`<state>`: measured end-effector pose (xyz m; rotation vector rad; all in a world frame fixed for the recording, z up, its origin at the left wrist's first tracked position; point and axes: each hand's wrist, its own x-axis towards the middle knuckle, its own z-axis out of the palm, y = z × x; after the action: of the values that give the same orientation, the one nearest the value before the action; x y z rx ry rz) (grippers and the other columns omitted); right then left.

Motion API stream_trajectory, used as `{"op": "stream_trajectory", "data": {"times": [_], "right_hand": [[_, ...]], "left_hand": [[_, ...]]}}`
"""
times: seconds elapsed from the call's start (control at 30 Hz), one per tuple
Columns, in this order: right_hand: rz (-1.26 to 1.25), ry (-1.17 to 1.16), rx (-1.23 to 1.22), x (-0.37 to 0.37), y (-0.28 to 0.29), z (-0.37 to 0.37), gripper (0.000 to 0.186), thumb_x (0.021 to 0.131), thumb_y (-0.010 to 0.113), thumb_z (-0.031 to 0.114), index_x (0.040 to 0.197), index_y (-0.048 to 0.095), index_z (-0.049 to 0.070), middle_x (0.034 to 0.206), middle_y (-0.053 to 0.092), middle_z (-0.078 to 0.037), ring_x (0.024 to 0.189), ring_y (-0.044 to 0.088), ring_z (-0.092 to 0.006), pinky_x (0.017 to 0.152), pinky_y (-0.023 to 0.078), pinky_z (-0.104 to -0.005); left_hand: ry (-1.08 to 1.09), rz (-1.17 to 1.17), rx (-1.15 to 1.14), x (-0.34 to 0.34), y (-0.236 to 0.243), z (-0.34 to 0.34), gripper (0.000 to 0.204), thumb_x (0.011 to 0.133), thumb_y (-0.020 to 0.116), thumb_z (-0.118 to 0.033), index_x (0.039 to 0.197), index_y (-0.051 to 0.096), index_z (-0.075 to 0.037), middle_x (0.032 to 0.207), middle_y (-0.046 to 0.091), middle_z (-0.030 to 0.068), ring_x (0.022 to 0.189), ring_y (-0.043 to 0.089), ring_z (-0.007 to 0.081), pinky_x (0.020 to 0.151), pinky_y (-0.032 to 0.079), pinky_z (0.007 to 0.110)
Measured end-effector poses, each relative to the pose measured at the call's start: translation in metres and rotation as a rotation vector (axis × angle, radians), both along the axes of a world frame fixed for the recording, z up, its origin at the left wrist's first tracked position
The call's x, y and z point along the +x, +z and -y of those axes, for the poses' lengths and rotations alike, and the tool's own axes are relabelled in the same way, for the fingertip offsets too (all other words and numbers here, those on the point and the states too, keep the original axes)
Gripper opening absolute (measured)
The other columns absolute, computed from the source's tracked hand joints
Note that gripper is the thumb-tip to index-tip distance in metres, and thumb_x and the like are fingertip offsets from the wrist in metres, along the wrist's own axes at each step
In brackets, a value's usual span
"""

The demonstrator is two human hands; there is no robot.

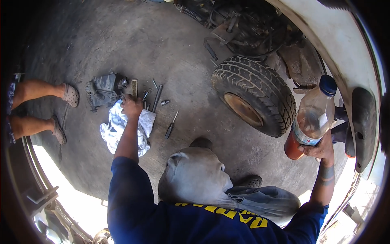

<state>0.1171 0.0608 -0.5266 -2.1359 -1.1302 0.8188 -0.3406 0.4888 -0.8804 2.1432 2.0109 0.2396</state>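
My right hand (321, 146) grips a large clear plastic bottle (315, 118) low on its body, off to the right. The bottle has a dark blue cap and some red liquid at the bottom. With its fingers curled, my left hand (132, 105) reaches down at the upper edge of a crumpled white cloth (126, 132) on the floor. A narrow, pale brush-like piece (134, 86) touches its fingertips; whether they hold it is hidden. Beside it lie a dark tool handle (157, 97), a metal socket (165, 102) and a screwdriver (170, 125).
A black boxy car part (105, 90) sits left of the tools. A tyre on a rusty rim (252, 95) stands right of centre, near the pale vehicle body (341, 28). Greasy vehicle parts (248, 28) fill the top. Another person's legs (38, 95) show at left.
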Motion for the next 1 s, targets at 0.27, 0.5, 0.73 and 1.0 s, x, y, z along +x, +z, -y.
{"op": "stream_trajectory", "data": {"times": [0.27,0.5,0.73,1.0], "right_hand": [[-0.230,-0.108,0.027,0.022,-0.013,0.023,0.105,0.052,0.091,0.027,0.139,0.041,-0.004,0.126,0.058,-0.015,0.116,0.056,-0.0259,0.102,0.042,-0.0365],[-0.455,-0.280,0.224,0.008,-0.035,0.018,0.111,0.050,0.092,0.022,0.141,0.033,-0.006,0.125,0.057,-0.015,0.114,0.058,-0.0279,0.102,0.043,-0.0384],[-0.362,-0.151,0.123,-0.009,-0.040,0.003,0.099,0.050,0.090,0.020,0.135,0.045,-0.004,0.124,0.059,-0.013,0.114,0.057,-0.0248,0.101,0.043,-0.0354],[-0.424,-0.227,0.153,-0.009,-0.048,0.019,0.100,0.050,0.091,0.020,0.135,0.046,-0.004,0.128,0.057,-0.013,0.118,0.055,-0.0273,0.105,0.039,-0.0368]], "left_hand": [[-0.156,0.880,0.195,0.064,0.105,0.050,0.032,0.092,0.068,-0.017,0.110,0.045,-0.003,0.087,0.062,0.0081,0.072,0.060,0.0172,0.065,0.049,0.031],[-0.138,1.250,-0.587,0.132,0.093,0.111,0.051,0.081,0.064,0.006,0.129,0.048,-0.005,0.098,0.056,0.0032,0.084,0.058,0.0131,0.074,0.049,0.027],[-0.075,1.642,-0.989,0.195,0.105,0.128,0.060,0.083,0.061,0.007,0.139,0.043,-0.008,0.102,0.061,0.0070,0.081,0.063,0.0143,0.067,0.053,0.026],[-0.339,0.990,-0.634,0.185,0.105,0.139,0.064,0.085,0.061,-0.011,0.143,0.034,-0.011,0.113,0.061,0.0206,0.088,0.067,0.0329,0.075,0.055,0.040]]}}
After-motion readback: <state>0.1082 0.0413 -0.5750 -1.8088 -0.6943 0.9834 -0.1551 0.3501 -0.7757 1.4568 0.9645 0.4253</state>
